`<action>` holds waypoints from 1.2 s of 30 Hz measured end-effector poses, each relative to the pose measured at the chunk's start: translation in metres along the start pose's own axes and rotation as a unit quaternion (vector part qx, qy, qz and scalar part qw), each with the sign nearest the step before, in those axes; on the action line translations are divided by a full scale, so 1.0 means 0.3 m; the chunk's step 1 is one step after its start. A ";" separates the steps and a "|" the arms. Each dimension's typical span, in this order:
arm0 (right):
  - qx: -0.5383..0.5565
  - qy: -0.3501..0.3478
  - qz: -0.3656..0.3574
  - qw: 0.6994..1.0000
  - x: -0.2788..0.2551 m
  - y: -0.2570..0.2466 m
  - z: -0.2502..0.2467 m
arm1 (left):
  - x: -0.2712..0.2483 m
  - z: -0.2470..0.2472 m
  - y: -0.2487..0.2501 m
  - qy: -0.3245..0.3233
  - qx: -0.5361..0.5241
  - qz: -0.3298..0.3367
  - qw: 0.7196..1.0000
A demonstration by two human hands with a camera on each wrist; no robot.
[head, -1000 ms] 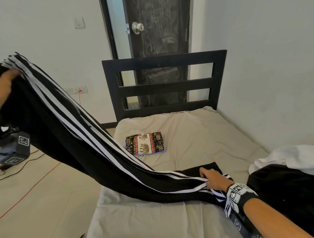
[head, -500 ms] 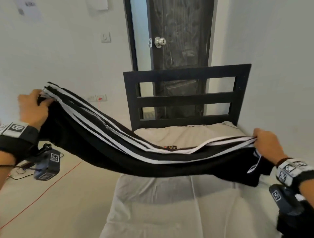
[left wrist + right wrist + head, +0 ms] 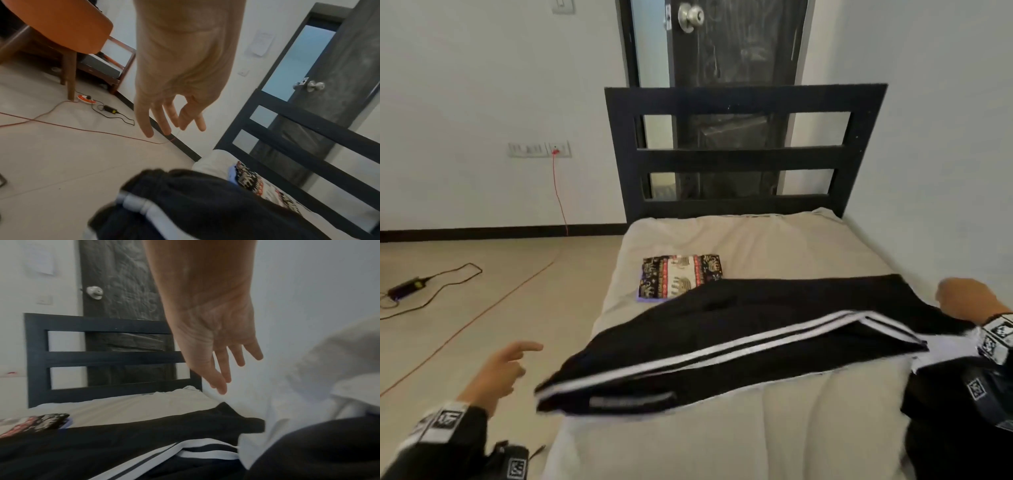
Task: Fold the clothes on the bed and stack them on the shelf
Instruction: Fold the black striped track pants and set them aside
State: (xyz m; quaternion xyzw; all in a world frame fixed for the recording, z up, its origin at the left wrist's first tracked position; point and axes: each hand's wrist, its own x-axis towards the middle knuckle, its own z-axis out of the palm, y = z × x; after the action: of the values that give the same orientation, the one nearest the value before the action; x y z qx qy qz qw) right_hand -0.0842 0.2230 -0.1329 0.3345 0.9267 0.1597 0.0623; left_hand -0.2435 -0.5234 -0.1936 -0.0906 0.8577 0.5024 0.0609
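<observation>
Trousers (image 3: 739, 339), black with white side stripes, lie across the bed (image 3: 774, 428) from its left edge to its right edge, folded lengthwise, one end hanging just over the left edge. Both hands are off the cloth! The left hand (image 3: 498, 371) hovers beside the bed's left edge, above the floor (image 3: 465, 342), near the trousers' end but not touching it; in the left wrist view its fingers (image 3: 147, 123) hang loose and slightly parted, holding nothing. Over at the right edge, the right hand (image 3: 967, 301) sits above the other end of the trousers, and the right wrist view shows its fingers (image 3: 223, 368) straight, a little fanned, nothing in them. Whether that hand brushes the fabric is hard to tell from the head view.

Further up the bed, near the left edge and towards the headboard (image 3: 743, 154), a folded patterned garment (image 3: 679, 277) with elephant print lies flat, its near corner tucked just under the trousers' upper edge. A white garment (image 3: 329, 386) and a dark one (image 3: 318, 451) are heaped by the right edge. Behind the headboard stands a dark door (image 3: 736, 44). On the floor, a red cable (image 3: 482, 308) runs along, with a black power adapter (image 3: 407, 286) beside it
</observation>
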 end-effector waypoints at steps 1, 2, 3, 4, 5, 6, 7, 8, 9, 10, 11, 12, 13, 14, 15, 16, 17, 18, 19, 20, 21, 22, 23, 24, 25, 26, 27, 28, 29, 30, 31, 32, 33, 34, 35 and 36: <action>-0.003 -0.013 -0.018 1.000 -0.032 -0.030 -0.024 | -0.024 0.037 -0.013 -0.004 0.007 -0.007 1.000; 0.001 -0.021 -0.041 0.999 -0.048 -0.064 -0.040 | -0.050 0.061 -0.003 -0.014 0.002 0.003 1.000; 0.021 -0.040 -0.049 0.998 -0.072 -0.108 -0.068 | -0.061 0.087 -0.004 -0.025 0.016 0.024 0.999; 0.035 -0.057 -0.067 0.996 -0.086 -0.151 -0.089 | -0.083 0.107 0.012 -0.029 0.022 0.050 0.998; 0.059 -0.055 -0.084 0.993 -0.105 -0.195 -0.119 | -0.085 0.124 0.017 -0.031 0.033 0.079 0.996; 0.082 -0.057 -0.098 0.990 -0.112 -0.247 -0.148 | -0.088 0.143 0.023 -0.029 0.062 0.107 0.992; 0.105 -0.054 -0.114 0.987 -0.126 -0.308 -0.177 | -0.092 0.164 0.025 -0.033 0.094 0.133 0.986; 0.132 -0.047 -0.135 0.981 -0.135 -0.372 -0.201 | -0.099 0.190 0.022 -0.046 0.128 0.160 0.978; 0.161 -0.045 -0.157 0.973 -0.151 -0.437 -0.218 | -0.105 0.216 0.016 -0.059 0.157 0.186 0.968; 0.187 -0.044 -0.187 0.963 -0.166 -0.509 -0.224 | -0.108 0.243 0.006 -0.081 0.181 0.208 0.958; 0.207 -0.041 -0.219 0.953 -0.197 -0.587 -0.231 | -0.118 0.271 -0.005 -0.102 0.207 0.220 0.948; 0.221 -0.044 -0.250 0.942 -0.231 -0.666 -0.228 | -0.125 0.298 -0.025 -0.115 0.230 0.231 0.938; 0.223 -0.049 -0.280 0.932 -0.276 -0.744 -0.227 | -0.134 0.324 -0.043 -0.117 0.252 0.244 0.929; 0.218 -0.057 -0.313 0.923 -0.313 -0.818 -0.213 | -0.141 0.344 -0.063 -0.108 0.272 0.261 0.920; 0.208 -0.069 -0.338 0.915 -0.351 -0.885 -0.197 | -0.145 0.358 -0.081 -0.102 0.294 0.281 0.908; 0.196 -0.087 -0.355 0.910 -0.375 -0.941 -0.174 | -0.145 0.367 -0.093 -0.096 0.325 0.304 0.890; 0.182 -0.105 -0.365 0.907 -0.395 -0.993 -0.152 | -0.137 0.371 -0.099 -0.087 0.360 0.328 0.869; 0.173 -0.122 -0.374 0.903 -0.409 -1.031 -0.128 | -0.125 0.375 -0.108 -0.073 0.396 0.354 0.844; 0.166 -0.137 -0.377 0.901 -0.425 -1.061 -0.114 | -0.116 0.380 -0.104 -0.061 0.423 0.373 0.823; 0.164 -0.150 -0.377 0.899 -0.431 -1.085 -0.101 | -0.108 0.383 -0.097 -0.054 0.436 0.388 0.810; 0.159 -0.156 -0.376 0.900 -0.436 -1.104 -0.094 | -0.105 0.386 -0.086 -0.044 0.440 0.402 0.802; 0.155 -0.156 -0.374 0.901 -0.435 -1.118 -0.089 | -0.104 0.391 -0.072 -0.036 0.437 0.413 0.798; 0.152 -0.152 -0.373 0.903 -0.436 -1.129 -0.085 | -0.108 0.395 -0.060 -0.029 0.425 0.420 0.801; 0.152 -0.146 -0.371 0.904 -0.436 -1.136 -0.081 | -0.109 0.399 -0.051 -0.019 0.406 0.424 0.809; 0.155 -0.137 -0.370 0.906 -0.436 -1.140 -0.079 | -0.112 0.398 -0.038 -0.012 0.384 0.422 0.821; 0.162 -0.125 -0.369 0.907 -0.436 -1.140 -0.077 | -0.115 0.394 -0.024 -0.008 0.361 0.415 0.835; 0.174 -0.113 -0.366 0.907 -0.436 -1.137 -0.075 | -0.116 0.391 -0.015 -0.010 0.337 0.401 0.852; 0.190 -0.104 -0.359 0.908 -0.438 -1.130 -0.074 | -0.116 0.389 -0.011 -0.012 0.314 0.389 0.866; 0.208 -0.100 -0.350 0.908 -0.440 -1.122 -0.072 | -0.117 0.388 -0.011 -0.017 0.299 0.376 0.877; 0.224 -0.098 -0.345 0.906 -0.446 -1.112 -0.070 | -0.119 0.387 -0.012 -0.027 0.298 0.369 0.880; 0.235 -0.099 -0.345 0.903 -0.454 -1.102 -0.067 | -0.119 0.385 -0.014 -0.042 0.307 0.365 0.878; 0.243 -0.099 -0.346 0.901 -0.465 -1.090 -0.063 | -0.118 0.384 -0.018 -0.065 0.320 0.361 0.874; 0.244 -0.100 -0.350 0.899 -0.479 -1.079 -0.057 | -0.118 0.381 -0.025 -0.092 0.332 0.354 0.870; 0.241 -0.101 -0.354 0.898 -0.493 -1.071 -0.049 | -0.115 0.378 -0.035 -0.120 0.343 0.347 0.864; 0.235 -0.102 -0.359 0.897 -0.509 -1.064 -0.041 | -0.113 0.374 -0.044 -0.147 0.353 0.341 0.859; 0.230 -0.102 -0.365 0.897 -0.523 -1.061 -0.030 | -0.113 0.370 -0.051 -0.172 0.361 0.333 0.854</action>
State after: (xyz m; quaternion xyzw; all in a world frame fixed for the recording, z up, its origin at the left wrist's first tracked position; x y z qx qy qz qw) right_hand -0.1565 -0.1106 -0.2305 -0.0074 0.9832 -0.1265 0.1313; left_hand -0.2056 -0.4306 -0.2543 0.3164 0.9336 0.1552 0.0651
